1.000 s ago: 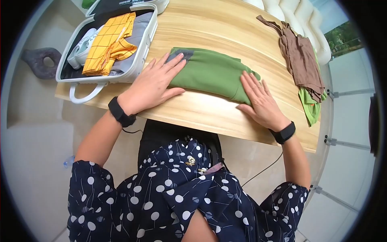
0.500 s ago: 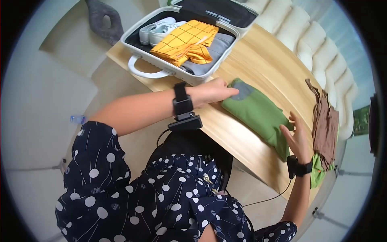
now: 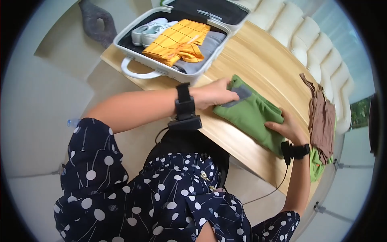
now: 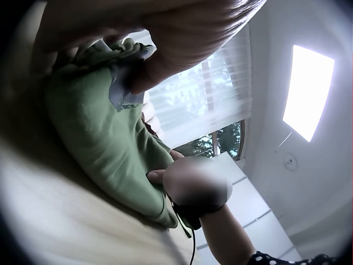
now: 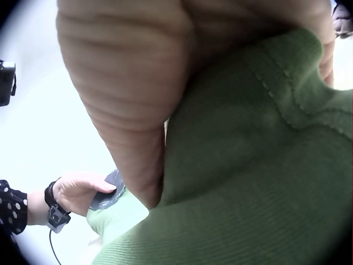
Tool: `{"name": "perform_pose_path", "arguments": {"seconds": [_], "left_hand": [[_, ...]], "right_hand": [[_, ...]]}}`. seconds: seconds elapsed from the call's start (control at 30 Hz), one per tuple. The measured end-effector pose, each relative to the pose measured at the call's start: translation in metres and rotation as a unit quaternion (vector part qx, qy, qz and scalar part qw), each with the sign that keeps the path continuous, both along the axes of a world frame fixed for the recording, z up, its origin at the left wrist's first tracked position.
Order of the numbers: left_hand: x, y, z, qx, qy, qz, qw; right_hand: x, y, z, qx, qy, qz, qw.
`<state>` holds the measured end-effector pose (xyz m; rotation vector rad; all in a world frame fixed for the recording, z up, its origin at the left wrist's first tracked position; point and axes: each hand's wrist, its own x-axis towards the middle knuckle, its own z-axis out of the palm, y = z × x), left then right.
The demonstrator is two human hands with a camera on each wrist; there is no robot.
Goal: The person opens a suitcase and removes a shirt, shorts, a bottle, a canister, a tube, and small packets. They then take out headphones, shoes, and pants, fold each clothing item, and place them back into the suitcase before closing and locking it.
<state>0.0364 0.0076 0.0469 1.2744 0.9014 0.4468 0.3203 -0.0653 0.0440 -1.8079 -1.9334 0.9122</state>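
A folded green garment [image 3: 254,119] with a grey patch [image 3: 241,94] near one end lies at the front of the wooden table. The left hand [image 3: 215,92] grips its patched end, thumb on the grey patch and fingers tucked beneath. At the opposite end the right hand [image 3: 291,127] holds the cloth between thumb and fingers. In the left wrist view the garment [image 4: 102,127] bends between both hands. The right wrist view has the thumb pressing into the green fabric [image 5: 259,149], with stitched seams by the fingers.
An open white suitcase [image 3: 173,73] stands at the table's left, holding white shoes [image 3: 153,33], a yellow checked garment [image 3: 177,40] and grey cloth [image 3: 213,42]. A brown garment [image 3: 322,125] lies over bright green cloth [image 3: 316,171] at the right. White cushioned seating [image 3: 278,30] lines the far side.
The hands went from lying flat on the green garment to gripping its two ends. The right hand has closed in on its end since half a second ago. The head view has turned.
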Motion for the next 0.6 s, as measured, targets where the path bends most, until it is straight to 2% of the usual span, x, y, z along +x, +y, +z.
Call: {"name": "perform_pose_path", "arguments": {"seconds": [0.03, 0.1, 0.2, 0.27, 0.3, 0.33, 0.37, 0.47, 0.5, 0.6], "left_hand": [[-0.001, 0.0, 0.001, -0.033, -0.032, 0.0, 0.999], [-0.001, 0.004, -0.003, -0.028, -0.02, 0.004, 0.999], [-0.003, 0.006, -0.009, 0.002, 0.005, 0.007, 1.0], [-0.005, 0.004, -0.007, 0.09, 0.07, 0.049, 0.992], [-0.007, 0.004, -0.003, 0.09, 0.069, 0.05, 0.992], [-0.012, 0.005, 0.003, 0.164, 0.06, 0.034, 0.984], [-0.018, 0.006, 0.014, 0.238, 0.053, 0.022, 0.969], [-0.042, 0.021, 0.056, 0.288, 0.041, 0.027, 0.956], [-0.053, 0.029, 0.069, 0.272, 0.005, 0.037, 0.962], [-0.09, 0.058, 0.106, 0.293, 0.03, 0.092, 0.951]], "right_hand": [[0.001, 0.001, -0.001, -0.009, 0.018, -0.004, 1.0], [0.004, -0.001, 0.003, -0.019, 0.032, -0.023, 0.999], [0.006, -0.005, 0.01, -0.134, 0.104, -0.093, 0.981], [0.005, -0.011, 0.011, -0.117, 0.144, -0.095, 0.978], [0.002, -0.012, 0.012, -0.101, 0.183, -0.09, 0.974], [-0.002, -0.014, 0.019, -0.086, 0.167, -0.114, 0.976], [-0.006, -0.014, 0.027, -0.082, 0.166, -0.103, 0.977], [-0.021, -0.002, 0.05, -0.108, 0.343, -0.134, 0.923], [-0.029, 0.005, 0.061, -0.096, 0.351, -0.131, 0.922], [-0.059, 0.043, 0.086, -0.052, 0.368, -0.079, 0.925]]}}
